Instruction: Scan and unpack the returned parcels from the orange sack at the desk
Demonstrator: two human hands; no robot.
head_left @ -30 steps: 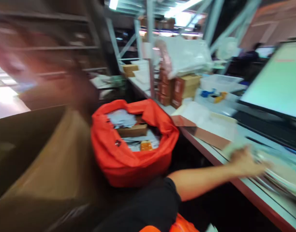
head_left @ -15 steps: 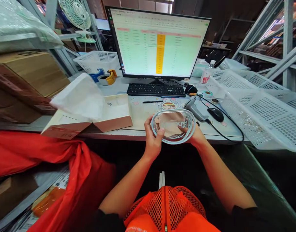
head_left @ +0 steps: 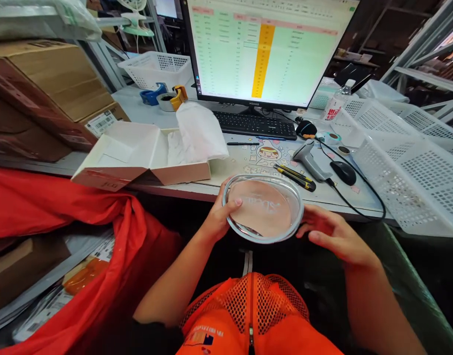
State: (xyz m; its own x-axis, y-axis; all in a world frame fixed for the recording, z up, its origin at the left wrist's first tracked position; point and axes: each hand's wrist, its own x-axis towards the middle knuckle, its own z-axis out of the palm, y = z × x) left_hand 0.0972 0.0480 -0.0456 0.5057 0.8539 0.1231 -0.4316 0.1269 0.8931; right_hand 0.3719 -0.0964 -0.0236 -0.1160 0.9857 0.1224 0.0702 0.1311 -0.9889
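Red bag (head_left: 147,236) at left, parcels (head_left: 30,259) inside. Open box (head_left: 119,145) on desk (head_left: 236,160), white paper (head_left: 202,128) in it. Left hand (head_left: 218,217) grips clear container (head_left: 261,209) by its left rim, thumb over top; container held up at desk's front edge. Right hand (head_left: 335,236) just beside right rim, fingers loosely parted, contact unclear. Then mouse (head_left: 343,172), white basket (head_left: 426,167).

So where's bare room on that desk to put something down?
Mainly the desk patch between the open box and the box cutters, this side of the black pen; the clear container in the left hand is in front. A smaller one lies behind the box, before the blue tool. The right side is crowded: scanner, mouse, white baskets.
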